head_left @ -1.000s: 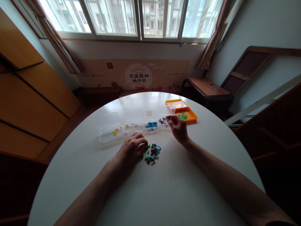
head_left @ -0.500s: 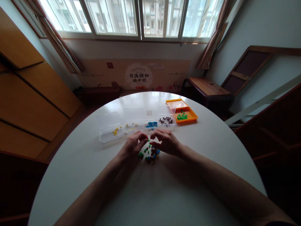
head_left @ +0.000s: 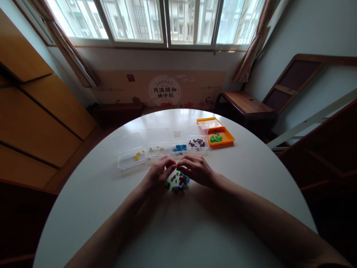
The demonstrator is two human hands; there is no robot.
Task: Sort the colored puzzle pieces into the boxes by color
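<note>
Head view: both hands (fingertips nearly meeting) crowd bead pile [head_left: 177, 181] mid-table.

Both hands, the left hand [head_left: 157, 173] and right hand [head_left: 196, 170], are hovering over the bead pile [head_left: 177, 181], fingertips seemingly meeting. Just beyond, a row of open boxes [head_left: 158, 143] and an orange tray [head_left: 220, 136] is blocking forward reach. The white table [head_left: 195, 230] is lying bare nearer the body and on both sides.

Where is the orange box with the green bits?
In the head view, the orange box sits at the table's far right, at the right end of the row, beside the clear box of brown bits.
</note>
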